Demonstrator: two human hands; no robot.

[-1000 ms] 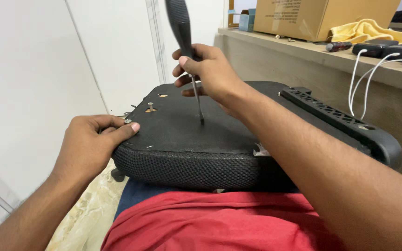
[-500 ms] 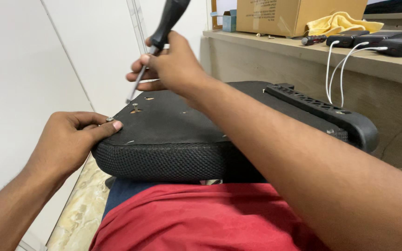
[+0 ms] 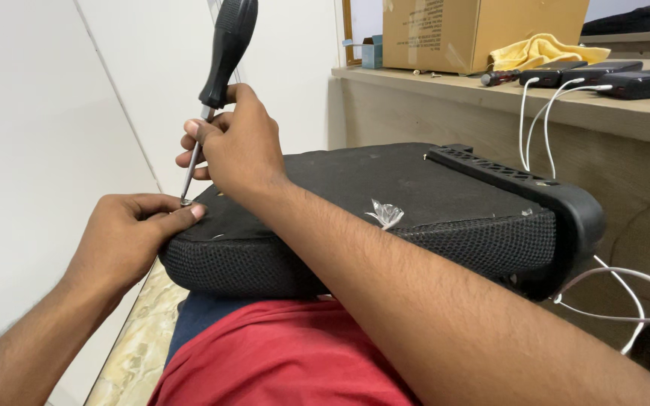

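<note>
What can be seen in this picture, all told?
Screwdriver: one, black handle, upright, tip at the near left corner of the seat cushion.
Seat cushion: one, black mesh, upside down on the lap.
Clear plastic scrap: one, on the cushion.
Cardboard box: one, brown, on the shelf.
Yellow cloth: one, beside the box.
White cables: two, hanging off the shelf.
Shelf: one, wooden, at right.
Red shirt: one, bottom.
Left hand: steadies the cushion's corner at the tip.
Right hand: grips the screwdriver.

Workshop: cardboard box (image 3: 483,30); tools, cables on wooden shelf (image 3: 490,94)
</note>
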